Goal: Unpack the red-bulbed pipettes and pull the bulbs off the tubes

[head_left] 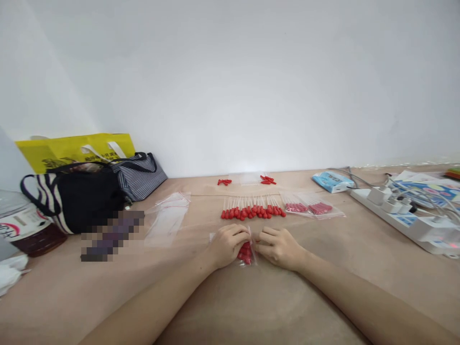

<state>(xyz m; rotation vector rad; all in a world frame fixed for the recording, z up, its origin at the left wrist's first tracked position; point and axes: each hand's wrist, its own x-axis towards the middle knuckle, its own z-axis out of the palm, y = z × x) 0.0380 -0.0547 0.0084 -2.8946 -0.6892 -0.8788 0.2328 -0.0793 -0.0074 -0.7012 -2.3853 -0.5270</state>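
Clamping a bag [254,258] in left hand [230,243] and right hand [279,249] — nearer than stick row [253,211]. Seemingly finished packs [319,208] right of it — not that row.

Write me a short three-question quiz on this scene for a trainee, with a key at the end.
1. True or false: the white power strip is to the right of both hands.
2. Fill in the missing color: a row of sticks with ____ tips lies just beyond the hands.
3. What is between the left hand and the right hand?
A) a yellow bag
B) a clear bag with red pieces inside
C) a bottle

Key: 1. True. 2. Red. 3. B.
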